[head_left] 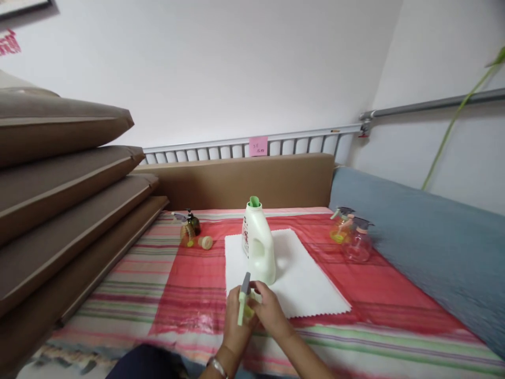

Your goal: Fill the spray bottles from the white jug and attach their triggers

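Both my hands meet low in the middle of the view, just in front of a white cloth [300,273]. My left hand [235,323] is closed around a small spray bottle [244,302] with a grey-and-green trigger head and yellow-green contents. My right hand [269,310] is closed on the same bottle from the right side. Right behind them a white detergent jug [258,245] with an open green spout stands upright on the cloth.
A red striped cover [189,295] lies over the surface. Small brown bottles [188,229] and a loose cap [205,242] sit at the back left. Two clear spray bottles [351,237] stand at the back right. Stacked brown cushions [63,210] fill the left, a blue blanket [426,247] the right.
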A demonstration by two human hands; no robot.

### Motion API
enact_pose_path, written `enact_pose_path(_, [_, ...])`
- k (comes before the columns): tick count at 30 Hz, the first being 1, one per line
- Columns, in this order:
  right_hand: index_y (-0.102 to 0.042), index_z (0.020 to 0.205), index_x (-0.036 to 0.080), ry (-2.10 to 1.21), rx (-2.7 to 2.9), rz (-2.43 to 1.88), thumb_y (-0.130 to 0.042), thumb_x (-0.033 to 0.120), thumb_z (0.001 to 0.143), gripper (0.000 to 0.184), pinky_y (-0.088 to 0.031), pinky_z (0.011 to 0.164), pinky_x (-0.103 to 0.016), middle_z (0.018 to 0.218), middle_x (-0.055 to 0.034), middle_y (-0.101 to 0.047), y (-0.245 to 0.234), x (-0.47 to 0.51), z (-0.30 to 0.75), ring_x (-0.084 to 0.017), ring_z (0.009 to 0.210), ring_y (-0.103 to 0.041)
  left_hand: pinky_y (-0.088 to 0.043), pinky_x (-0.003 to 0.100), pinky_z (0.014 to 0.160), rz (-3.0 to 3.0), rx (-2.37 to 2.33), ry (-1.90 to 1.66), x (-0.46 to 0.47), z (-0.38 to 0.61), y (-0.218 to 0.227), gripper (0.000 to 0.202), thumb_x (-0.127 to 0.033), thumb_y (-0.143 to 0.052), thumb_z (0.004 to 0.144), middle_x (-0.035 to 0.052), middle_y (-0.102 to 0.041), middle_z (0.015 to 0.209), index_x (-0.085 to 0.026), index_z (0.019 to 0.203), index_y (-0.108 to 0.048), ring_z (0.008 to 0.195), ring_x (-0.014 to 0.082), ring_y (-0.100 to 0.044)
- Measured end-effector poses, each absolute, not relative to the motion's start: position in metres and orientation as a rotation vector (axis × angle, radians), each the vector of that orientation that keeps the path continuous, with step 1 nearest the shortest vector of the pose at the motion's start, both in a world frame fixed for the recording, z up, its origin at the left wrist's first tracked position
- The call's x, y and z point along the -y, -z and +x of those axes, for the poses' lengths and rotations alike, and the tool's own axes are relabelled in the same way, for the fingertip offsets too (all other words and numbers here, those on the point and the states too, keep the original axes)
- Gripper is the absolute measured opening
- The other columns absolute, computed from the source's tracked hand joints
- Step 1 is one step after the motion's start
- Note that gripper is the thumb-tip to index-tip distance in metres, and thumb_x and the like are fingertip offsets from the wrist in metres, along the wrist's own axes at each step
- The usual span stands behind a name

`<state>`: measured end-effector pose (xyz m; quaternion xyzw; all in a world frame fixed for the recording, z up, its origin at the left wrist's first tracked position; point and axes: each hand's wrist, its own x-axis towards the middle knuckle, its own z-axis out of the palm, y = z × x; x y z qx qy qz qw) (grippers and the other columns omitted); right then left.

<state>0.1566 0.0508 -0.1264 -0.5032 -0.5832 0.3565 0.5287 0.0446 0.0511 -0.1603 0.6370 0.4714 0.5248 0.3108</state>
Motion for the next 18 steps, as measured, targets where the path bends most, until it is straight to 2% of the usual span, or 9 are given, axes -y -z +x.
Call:
enact_pose_path(2, [-0.062, 0.095, 0.02, -0.856, 1.402, -1.166, -0.059, 0.016, 0.062, 0.033, -0.044, 0.09, -0.037, 0.1, -0.0055, -0.066, 0.1265, -0.05, 0.1587, -0.024, 0.098, -0.059, -0.048, 0.039, 0.085, 1.746, -1.258, -1.36, -0.0515, 0.0451, 0.1589, 0.046, -0.021, -0.065, 0.064, 0.0089, -0.061, 0.1, -0.015, 0.109, -0.055, 0.094, 0.025, -0.059])
enact_pose_path(4, [-0.059, 0.098, 0.02, -0.839, 1.387, -1.157, -0.059, 0.015, 0.061, 0.037, -0.046, 0.086, -0.036, 0.099, -0.0057, -0.065, 0.1267, -0.0475, 0.1577, -0.023, 0.093, -0.059, -0.047, 0.039, 0.086, 1.804, -1.269, -1.333, -0.05, 0.0461, 0.1574, 0.043, -0.02, -0.06, 0.067, 0.0099, -0.06, 0.102, -0.015, 0.109, -0.053, 0.096, 0.0251, -0.058])
enact_pose_path(7, [-0.058, 0.088, 0.019, -0.831, 1.362, -1.159, -0.06, 0.016, 0.064, 0.024, -0.048, 0.074, -0.034, 0.083, -0.0034, -0.064, 0.1257, -0.0447, 0.1555, -0.021, 0.076, -0.058, -0.045, 0.04, 0.088, 1.816, -1.267, -1.328, -0.0479, 0.048, 0.1579, 0.039, -0.019, -0.056, 0.071, 0.0109, -0.059, 0.104, -0.015, 0.11, -0.052, 0.099, 0.0248, -0.056])
enact_pose_path(9, [-0.059, 0.083, 0.019, -0.874, 1.375, -1.13, -0.06, 0.018, 0.066, 0.017, -0.049, 0.071, -0.033, 0.078, -0.003, -0.064, 0.1239, -0.0452, 0.1561, -0.02, 0.072, -0.058, -0.043, 0.041, 0.091, 1.796, -1.287, -1.356, -0.0476, 0.0488, 0.1593, 0.039, -0.018, -0.054, 0.073, 0.0117, -0.058, 0.105, -0.014, 0.112, -0.05, 0.1, 0.0246, -0.056])
enact_pose_path(14, [-0.059, 0.1, 0.02, -0.96, 1.392, -1.046, -0.065, 0.021, 0.063, 0.037, -0.048, 0.081, -0.033, 0.098, -0.0051, -0.066, 0.1194, -0.0473, 0.1618, -0.022, 0.09, -0.06, -0.045, 0.039, 0.087, 1.788, -1.283, -1.363, -0.048, 0.0493, 0.16, 0.035, -0.018, -0.054, 0.074, 0.0098, -0.059, 0.1, -0.015, 0.108, -0.052, 0.094, 0.023, -0.057])
enact_pose_path(18, [-0.061, 0.085, 0.019, -0.999, 1.398, -1.053, -0.064, 0.023, 0.067, 0.019, -0.049, 0.069, -0.031, 0.08, -0.0027, -0.067, 0.118, -0.047, 0.1653, -0.02, 0.074, -0.06, -0.044, 0.04, 0.088, 1.796, -1.305, -1.396, -0.0474, 0.0507, 0.1583, 0.036, -0.019, -0.054, 0.072, 0.0095, -0.059, 0.101, -0.016, 0.109, -0.052, 0.096, 0.0239, -0.056])
